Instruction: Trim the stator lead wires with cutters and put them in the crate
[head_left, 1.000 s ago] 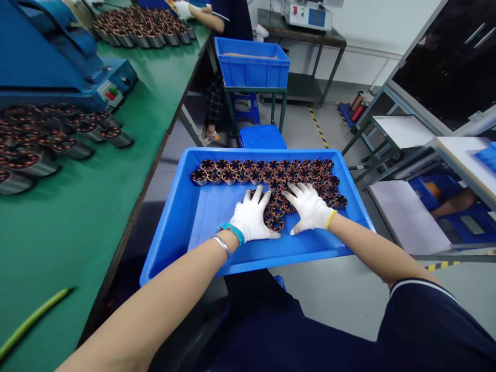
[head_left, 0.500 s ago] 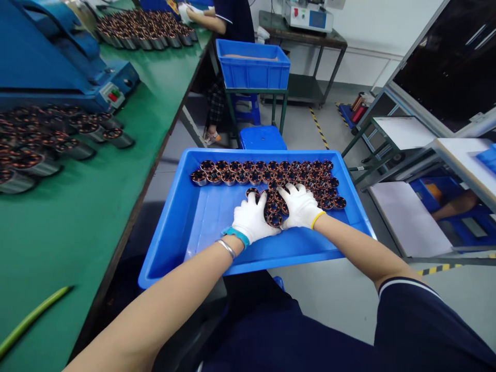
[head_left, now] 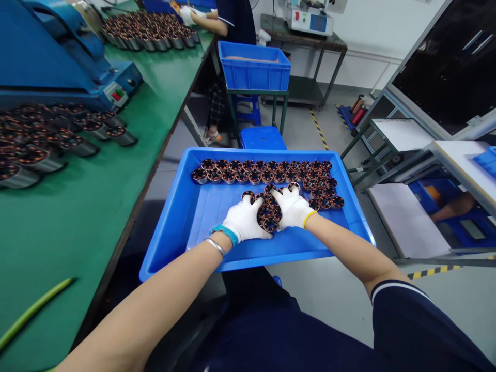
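A blue plastic tray (head_left: 163, 227) holds several motor stators (head_left: 254, 176), short metal cylinders with copper windings, standing upright in rows along its far side and right end. My left hand (head_left: 245, 219), in a white glove, presses against the left side of a small cluster of stators (head_left: 270, 224). My right hand (head_left: 293, 207), also gloved in white, bears on the right side of that cluster, so the group is squeezed between both hands. Fingers of each hand reach around the far stators, and their tips are partly hidden.
On the left, a green workbench (head_left: 155, 103) carries a blue machine (head_left: 46, 57) and more stators (head_left: 79, 146). Beyond the tray are a blue stool (head_left: 262, 138) and a blue bin (head_left: 256, 72) on a stand. A co-worker (head_left: 236, 23) is at the bench's far end.
Both hands have slid a little left and nearer with the clamped cluster of stators. A gap has opened between the cluster and the stators at the tray's right end.
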Motion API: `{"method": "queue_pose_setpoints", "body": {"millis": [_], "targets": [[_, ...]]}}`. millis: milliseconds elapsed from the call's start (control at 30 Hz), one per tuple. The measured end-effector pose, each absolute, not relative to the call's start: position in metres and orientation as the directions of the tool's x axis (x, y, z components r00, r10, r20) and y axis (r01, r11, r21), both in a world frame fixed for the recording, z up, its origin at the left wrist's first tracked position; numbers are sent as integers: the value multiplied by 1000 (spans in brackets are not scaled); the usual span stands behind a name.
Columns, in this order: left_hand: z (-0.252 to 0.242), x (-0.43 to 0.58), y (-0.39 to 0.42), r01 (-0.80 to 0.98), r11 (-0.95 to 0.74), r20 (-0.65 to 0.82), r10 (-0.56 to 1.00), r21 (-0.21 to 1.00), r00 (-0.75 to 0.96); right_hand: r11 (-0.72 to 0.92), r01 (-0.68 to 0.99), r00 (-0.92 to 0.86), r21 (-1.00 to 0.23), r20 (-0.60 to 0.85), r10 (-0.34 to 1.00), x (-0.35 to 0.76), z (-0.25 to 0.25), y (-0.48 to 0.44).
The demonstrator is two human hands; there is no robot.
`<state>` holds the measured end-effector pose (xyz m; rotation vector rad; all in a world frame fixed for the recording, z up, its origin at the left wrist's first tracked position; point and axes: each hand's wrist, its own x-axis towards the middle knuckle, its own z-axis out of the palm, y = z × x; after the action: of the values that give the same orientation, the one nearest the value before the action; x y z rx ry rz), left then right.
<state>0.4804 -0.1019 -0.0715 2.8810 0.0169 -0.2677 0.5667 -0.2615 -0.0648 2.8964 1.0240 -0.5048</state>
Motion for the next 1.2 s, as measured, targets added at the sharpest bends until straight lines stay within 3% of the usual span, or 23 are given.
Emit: {"method": "queue_pose_setpoints", "body": {"millis": [233,700,1200], "targets": [[-77,478,-95,62,-967,-203,11,246,979,-733,680,696,35,-347,629,572,-66,-248],[-83,477,-93,106,-965,-224,51,240,973,-810,584,745,40,-423,516,577,-58,-250],[-77,478,-83,26,-964,-250,-42,264,967,-797,602,721,34,-452,525,571,-67,-238]]}}
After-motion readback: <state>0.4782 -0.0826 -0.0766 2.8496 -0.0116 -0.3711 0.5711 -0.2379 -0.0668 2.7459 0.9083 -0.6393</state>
